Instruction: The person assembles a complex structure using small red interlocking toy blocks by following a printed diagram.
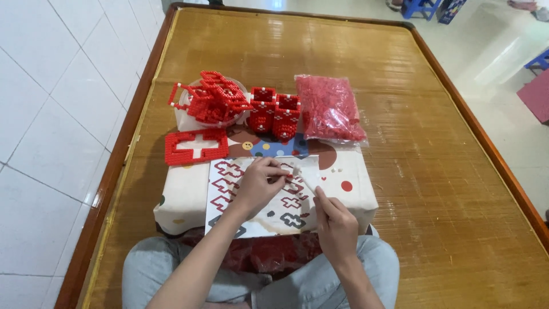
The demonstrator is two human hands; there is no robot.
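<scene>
Woven bamboo mat [400, 86], glossy plastic bag [330, 109]

Single head-worn view, angled steeply down and forward from above a seated person's lap. Near range: forearms and a low cloth-covered stand [183, 200] are framed close; the bamboo mat [400, 86] and tiled floor [51, 114] are seen beyond.

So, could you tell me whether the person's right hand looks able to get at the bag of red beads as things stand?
Probably yes: the right hand is over the pattern sheet, and nothing stands between it and the bag of red beads ahead, though it already pinches a thin tool.
</scene>
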